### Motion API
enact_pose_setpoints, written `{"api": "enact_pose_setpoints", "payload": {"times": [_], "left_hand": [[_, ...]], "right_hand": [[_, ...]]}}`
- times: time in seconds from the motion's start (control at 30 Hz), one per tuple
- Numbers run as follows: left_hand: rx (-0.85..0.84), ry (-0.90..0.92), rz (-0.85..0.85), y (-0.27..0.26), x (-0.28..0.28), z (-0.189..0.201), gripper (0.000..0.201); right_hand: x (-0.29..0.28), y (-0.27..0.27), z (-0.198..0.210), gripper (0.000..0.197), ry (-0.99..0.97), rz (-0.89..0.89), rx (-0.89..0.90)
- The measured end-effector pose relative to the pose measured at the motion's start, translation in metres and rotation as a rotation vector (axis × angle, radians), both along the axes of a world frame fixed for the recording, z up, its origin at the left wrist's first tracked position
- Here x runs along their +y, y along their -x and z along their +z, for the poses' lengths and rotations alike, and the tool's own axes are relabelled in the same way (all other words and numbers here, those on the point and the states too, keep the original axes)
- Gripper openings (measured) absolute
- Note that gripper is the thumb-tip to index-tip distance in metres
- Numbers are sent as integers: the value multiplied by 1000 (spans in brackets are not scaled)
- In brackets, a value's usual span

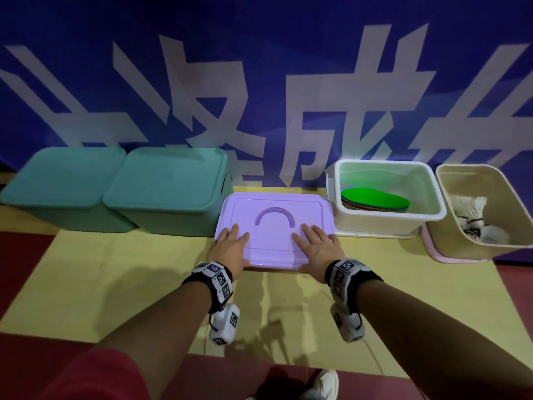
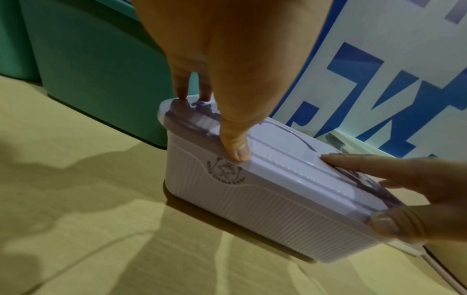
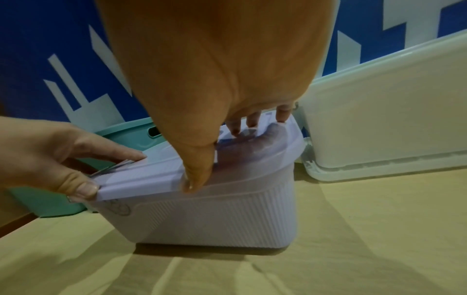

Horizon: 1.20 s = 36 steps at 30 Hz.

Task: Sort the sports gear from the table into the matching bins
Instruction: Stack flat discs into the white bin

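A yellow mat (image 1: 121, 272) carries a row of bins: two lidded teal bins (image 1: 66, 189) (image 1: 170, 192) at left, a lidded lilac bin (image 1: 274, 238) in the middle, then an open white bin (image 1: 386, 219) and a tilted beige bin (image 1: 458, 241) resting on a pink lid (image 1: 432, 252).

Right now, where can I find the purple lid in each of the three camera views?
Head: the purple lid lies bottom centre, under the left hand and the right hand.
Left wrist: centre right, beneath the thumb.
Right wrist: centre, tilted.
Shared landmark: the nearer teal bin beside it.
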<state>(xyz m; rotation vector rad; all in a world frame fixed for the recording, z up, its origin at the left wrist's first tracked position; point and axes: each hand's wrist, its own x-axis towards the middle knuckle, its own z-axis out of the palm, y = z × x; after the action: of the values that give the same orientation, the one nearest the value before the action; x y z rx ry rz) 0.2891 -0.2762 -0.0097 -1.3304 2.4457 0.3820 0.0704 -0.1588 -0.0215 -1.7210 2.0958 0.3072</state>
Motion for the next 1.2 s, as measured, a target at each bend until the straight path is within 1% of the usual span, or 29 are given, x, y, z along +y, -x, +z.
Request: {"api": "enact_pose_setpoints", "payload": {"times": [0.2,0.43,0.73,0.87,1.03,1.13,1.2], "left_hand": [[-33,-7,-1,18,-27,-6,77],[-29,11,-38,43,-65,-10,77],[-44,4,-75,60,-98,-13,75],[-45,25,-85,62,-101,-13,73],[-41,11,-43,64,-94,-8,71],[-33,29,15,71,-84,-4,68],[-23,58,44,80,-71,0,63]], "right_hand": [[-26,17,-5,87,2,3,12],[-65,40,-4,88,-28,-24,-4],[-94,52,-4,86,-30,-59,-1],[-94,53,-5,86,-4,-62,9],[-91,45,-1,83,2,-102,16],[-83,45,-1,73,49,-110,19],[-69,53,0,65,104,-82,-11]]}}
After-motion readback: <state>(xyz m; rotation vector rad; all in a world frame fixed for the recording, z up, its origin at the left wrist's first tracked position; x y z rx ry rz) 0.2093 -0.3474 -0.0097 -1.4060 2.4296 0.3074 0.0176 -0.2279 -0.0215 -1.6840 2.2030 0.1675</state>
